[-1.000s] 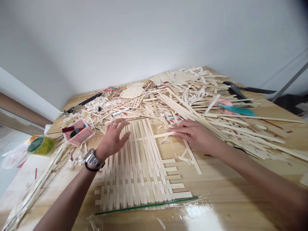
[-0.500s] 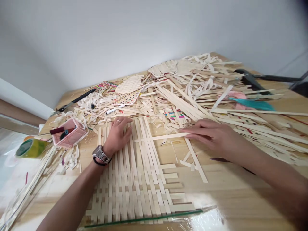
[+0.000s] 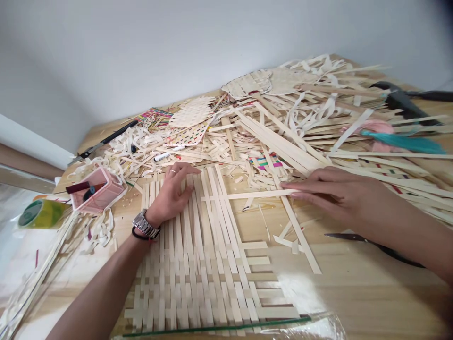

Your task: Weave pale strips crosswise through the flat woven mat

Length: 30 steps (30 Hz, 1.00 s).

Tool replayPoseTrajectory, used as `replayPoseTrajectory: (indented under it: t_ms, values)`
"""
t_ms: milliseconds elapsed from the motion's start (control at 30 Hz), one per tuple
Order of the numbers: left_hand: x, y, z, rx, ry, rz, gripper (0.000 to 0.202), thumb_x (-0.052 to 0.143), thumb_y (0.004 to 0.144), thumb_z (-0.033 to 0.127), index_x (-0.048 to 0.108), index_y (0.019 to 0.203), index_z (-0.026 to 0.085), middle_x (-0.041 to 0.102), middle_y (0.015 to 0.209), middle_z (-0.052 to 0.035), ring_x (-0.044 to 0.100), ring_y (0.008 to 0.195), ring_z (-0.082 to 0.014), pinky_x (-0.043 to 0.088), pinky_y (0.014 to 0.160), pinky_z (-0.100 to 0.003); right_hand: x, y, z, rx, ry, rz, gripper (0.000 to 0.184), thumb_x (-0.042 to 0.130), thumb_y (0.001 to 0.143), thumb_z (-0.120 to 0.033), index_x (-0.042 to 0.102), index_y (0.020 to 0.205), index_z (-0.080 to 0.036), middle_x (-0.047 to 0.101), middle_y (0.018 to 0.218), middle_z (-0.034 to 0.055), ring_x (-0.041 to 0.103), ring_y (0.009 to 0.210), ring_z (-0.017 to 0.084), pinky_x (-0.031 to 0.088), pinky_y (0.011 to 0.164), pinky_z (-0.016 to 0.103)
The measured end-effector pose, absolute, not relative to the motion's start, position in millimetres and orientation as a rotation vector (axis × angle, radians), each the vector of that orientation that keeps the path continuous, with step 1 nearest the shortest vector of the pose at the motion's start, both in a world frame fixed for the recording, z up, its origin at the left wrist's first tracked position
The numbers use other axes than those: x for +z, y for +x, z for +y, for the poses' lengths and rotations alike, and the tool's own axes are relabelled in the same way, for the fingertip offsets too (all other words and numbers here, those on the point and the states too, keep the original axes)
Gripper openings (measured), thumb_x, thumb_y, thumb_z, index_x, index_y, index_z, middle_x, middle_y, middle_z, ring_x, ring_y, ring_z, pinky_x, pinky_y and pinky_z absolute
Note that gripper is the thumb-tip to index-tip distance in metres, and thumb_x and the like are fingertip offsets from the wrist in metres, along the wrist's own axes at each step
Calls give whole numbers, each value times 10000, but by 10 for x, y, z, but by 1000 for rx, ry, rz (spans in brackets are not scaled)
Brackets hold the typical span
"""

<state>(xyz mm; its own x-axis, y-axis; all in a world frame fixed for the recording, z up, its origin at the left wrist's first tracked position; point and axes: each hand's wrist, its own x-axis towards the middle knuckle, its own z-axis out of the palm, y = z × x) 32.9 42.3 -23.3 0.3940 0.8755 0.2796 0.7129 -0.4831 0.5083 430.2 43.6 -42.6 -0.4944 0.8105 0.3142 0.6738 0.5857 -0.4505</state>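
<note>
A half-woven mat of pale bamboo strips (image 3: pixel 198 274) lies flat on the wooden table (image 3: pixel 357 293) in front of me. My left hand (image 3: pixel 173 191), with a metal watch on the wrist, presses flat on the loose upright strips at the mat's far end. My right hand (image 3: pixel 336 191) lies flat to the right, its fingertips on the end of a horizontal strip (image 3: pixel 255 194) that runs across the upright ones. A thin green strip (image 3: pixel 219 327) lies along the mat's near edge.
A big heap of loose strips and shavings (image 3: pixel 283 127) covers the back of the table. A pink basket (image 3: pixel 95 191) and a green tape roll (image 3: pixel 37 213) sit at left. Black knives lie at back left (image 3: pixel 106 140) and under my right forearm (image 3: pixel 371 242). A teal tassel (image 3: pixel 403 141) lies right.
My view has tilted down and shifted. My left hand has settled flat onto the upright strips. My right hand drew back to the right along the horizontal strip.
</note>
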Motion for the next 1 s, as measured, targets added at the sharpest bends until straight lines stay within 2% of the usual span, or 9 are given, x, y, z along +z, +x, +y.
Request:
replayPoseTrajectory:
  t_ms: [433, 567, 733, 900, 1000]
  values:
    - [-322, 291, 459, 869, 2308, 1315, 395, 579, 948, 77, 622, 1298, 254, 545, 1276, -83, 563, 1282, -264, 477, 1198, -511, -445, 4291, 429, 345, -1212, -2312, 480, 482, 1076, -601, 850, 1142, -300, 792, 985, 72, 741, 856, 235, 565, 763, 413]
    - [-347, 287, 469, 886, 2304, 1280, 390, 574, 948, 69, 623, 1288, 253, 548, 1279, -83, 557, 1287, -261, 486, 1185, -490, -443, 4218, 393, 347, -1169, -2324, 425, 502, 1081, -543, 852, 1148, -311, 806, 1012, 62, 751, 865, 220, 586, 756, 394]
    - [-341, 281, 468, 889, 2296, 1254, 396, 577, 941, 69, 626, 1291, 247, 546, 1278, -82, 556, 1273, -253, 491, 1175, -482, -450, 4139, 349, 330, -1111, -2307, 422, 498, 1092, -484, 859, 1096, -265, 834, 1055, 75, 778, 934, 232, 621, 835, 409]
    - [-332, 275, 471, 872, 2293, 1244, 408, 605, 921, 83, 628, 1296, 242, 541, 1289, -90, 548, 1294, -271, 481, 1186, -510, -463, 4136, 325, 241, -1185, -2262, 470, 474, 1102, -530, 840, 1179, -246, 807, 1011, 70, 765, 841, 216, 595, 722, 396]
    - [-331, 277, 471, 869, 2290, 1244, 408, 610, 917, 85, 625, 1295, 237, 533, 1288, -93, 541, 1300, -272, 471, 1197, -518, -466, 4127, 311, 213, -1220, -2253, 486, 461, 1104, -550, 838, 1184, -253, 790, 988, 61, 755, 823, 215, 582, 717, 397]
